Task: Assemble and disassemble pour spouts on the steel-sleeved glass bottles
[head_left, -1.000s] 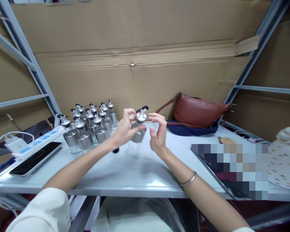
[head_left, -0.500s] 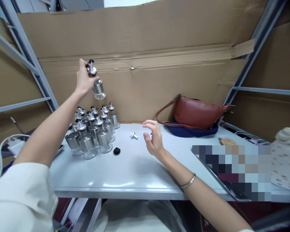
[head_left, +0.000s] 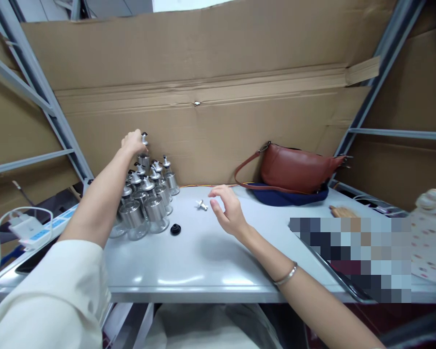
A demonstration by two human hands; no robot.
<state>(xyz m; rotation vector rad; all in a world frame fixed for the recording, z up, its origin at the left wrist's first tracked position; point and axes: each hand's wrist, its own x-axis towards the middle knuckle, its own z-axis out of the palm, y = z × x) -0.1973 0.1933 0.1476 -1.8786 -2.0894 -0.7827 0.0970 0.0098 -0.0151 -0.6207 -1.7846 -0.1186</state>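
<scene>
At the back left, my left hand [head_left: 132, 142] is closed around the top of a glass-and-steel oil bottle [head_left: 144, 159] with a pour spout. Its lower part is hidden behind a tight group of similar oil bottles [head_left: 155, 208], so I cannot tell whether it touches the table. My right hand [head_left: 228, 209] hovers over the middle of the table, fingers apart and curved, holding nothing. Left of it lies a loose silver pour spout [head_left: 201, 205]. A small black cap [head_left: 175, 229] rests in front of the bottles.
A brown leather bag [head_left: 298, 169] sits on a dark blue cloth [head_left: 290, 198] at the back right. Cardboard [head_left: 218, 58] walls off the rear. On the left are a power strip [head_left: 54, 225] and a white charger [head_left: 24, 226]. A blurred-out flat item lies right.
My left hand has lowered the oil bottle from in front of the cardboard down behind the group. My right hand stays nearly where it was, with a slight shift left.
</scene>
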